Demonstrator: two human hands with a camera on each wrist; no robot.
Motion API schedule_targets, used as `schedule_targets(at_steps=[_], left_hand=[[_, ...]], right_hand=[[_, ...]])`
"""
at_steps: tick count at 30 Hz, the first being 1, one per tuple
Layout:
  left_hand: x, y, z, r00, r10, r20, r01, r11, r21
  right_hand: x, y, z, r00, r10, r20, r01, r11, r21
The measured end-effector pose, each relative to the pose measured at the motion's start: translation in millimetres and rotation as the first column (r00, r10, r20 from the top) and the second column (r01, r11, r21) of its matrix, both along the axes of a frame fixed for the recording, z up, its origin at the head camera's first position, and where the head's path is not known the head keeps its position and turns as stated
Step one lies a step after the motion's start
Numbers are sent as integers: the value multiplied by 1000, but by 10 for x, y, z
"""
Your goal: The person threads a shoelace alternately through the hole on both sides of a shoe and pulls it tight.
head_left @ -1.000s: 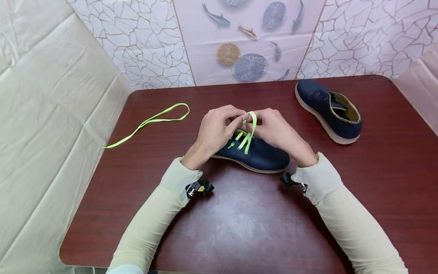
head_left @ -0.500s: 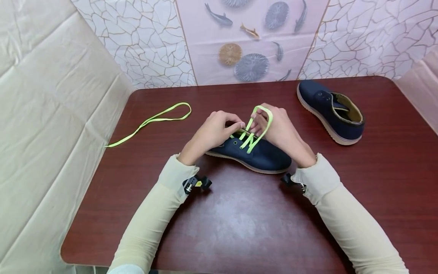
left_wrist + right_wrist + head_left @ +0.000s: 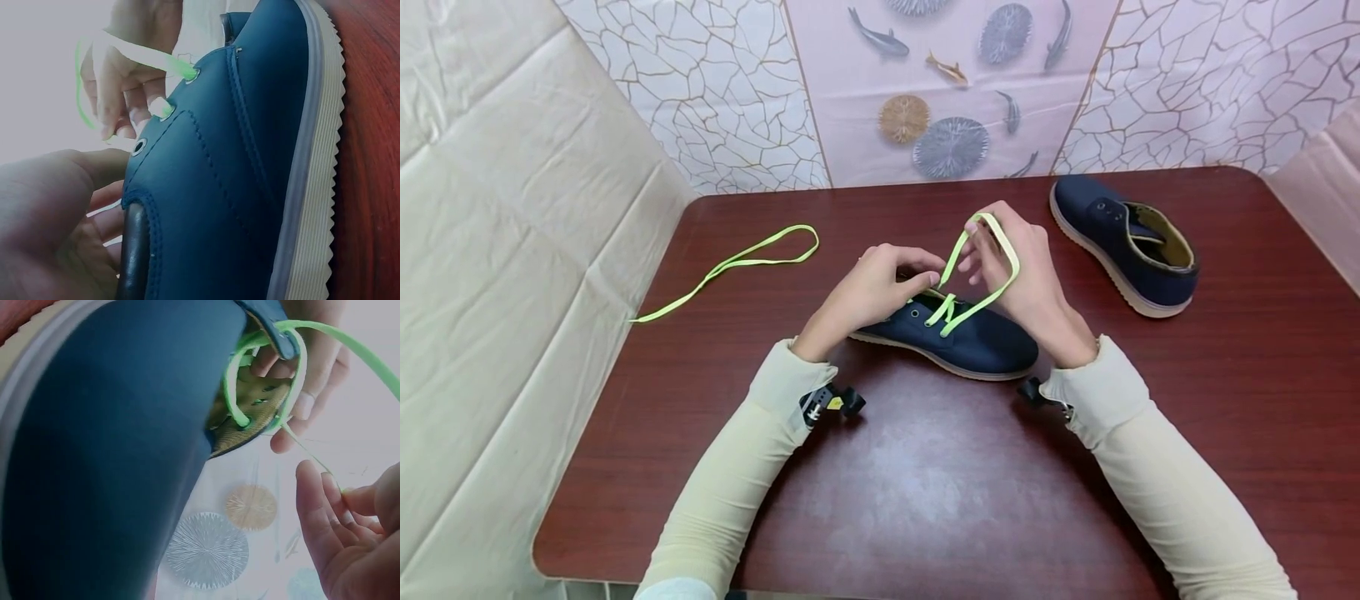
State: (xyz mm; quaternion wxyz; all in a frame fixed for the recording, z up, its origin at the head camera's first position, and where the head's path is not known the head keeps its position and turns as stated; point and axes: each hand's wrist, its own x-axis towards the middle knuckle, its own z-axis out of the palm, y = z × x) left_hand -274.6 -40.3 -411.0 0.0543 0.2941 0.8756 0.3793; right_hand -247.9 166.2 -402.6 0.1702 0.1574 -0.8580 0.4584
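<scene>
So, the navy shoe [image 3: 988, 346] sits upright in the middle of the surface [image 3: 910, 475], toe off to the right, with a neon lace [image 3: 150, 56] partly run through it. On the near side we count two filled holes and one bare eyelet [image 3: 139, 147] up by the ankle, so we'd call that row mostly done. The far row is too tucked away for us to count, but at least one hole there has lace in it. No knot or bow that we can spot.

The left hand [image 3: 874, 287] has its fingers curled over the shoe's edge by the opening, gripping it. The right hand [image 3: 1036, 283] is up above the shoe, thumb and fingers pinching the lace, and the strand loops over that hand and down to the near hole closest to the toe.

Further out, a second shoe [image 3: 1108, 250] stands back right, no lace in the holes we can see, and a spare lace [image 3: 730, 265] lies doubled over on the left. Lots left, we reckon.
</scene>
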Motion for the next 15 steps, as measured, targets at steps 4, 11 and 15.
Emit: schedule_targets(at_steps=[4, 11, 15], left_hand=[[8, 8, 1, 1000, 5, 1, -5, 999, 34], [3, 13, 5, 1000, 10, 9, -11, 994, 113], [10, 10, 17, 1000, 19, -2, -19, 992, 125]], right_hand=[[8, -1, 22, 1000, 10, -11, -10, 1000, -23], [24, -25, 45, 994, 51, -99, -63, 991, -122], [17, -28, 43, 995, 77, -60, -83, 989, -119]])
